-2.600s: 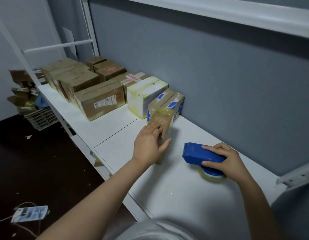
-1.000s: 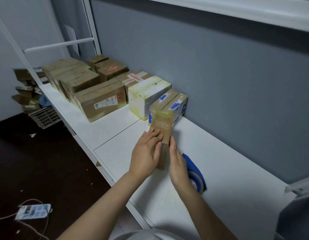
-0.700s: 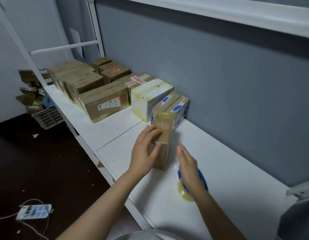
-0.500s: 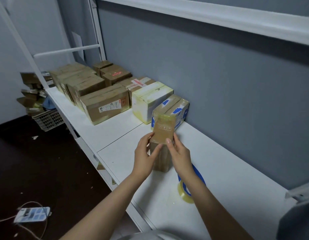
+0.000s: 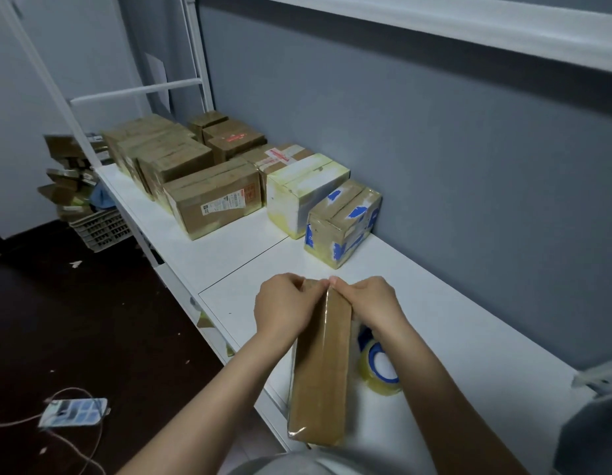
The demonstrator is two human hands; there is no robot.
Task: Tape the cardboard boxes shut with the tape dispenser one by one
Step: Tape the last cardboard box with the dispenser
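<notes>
Tipped from upright toward me: narrow brown cardboard box [image 5: 320, 371] | my left hand [image 5: 284, 305] and right hand [image 5: 369, 303] grasp its far end | should rub tape flat before retaking blue tape dispenser [image 5: 380, 363]

Both forearms extended forward, left hand [image 5: 284, 306] and right hand [image 5: 370, 301] side by side, fingers curled, fingertips nearly touching at the far end.

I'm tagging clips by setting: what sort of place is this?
Probably a small packing or storage room: taped cardboard boxes lined along a white shelf, a tape dispenser lying beside the narrow box being held, and a plastic crate on the floor.
</notes>
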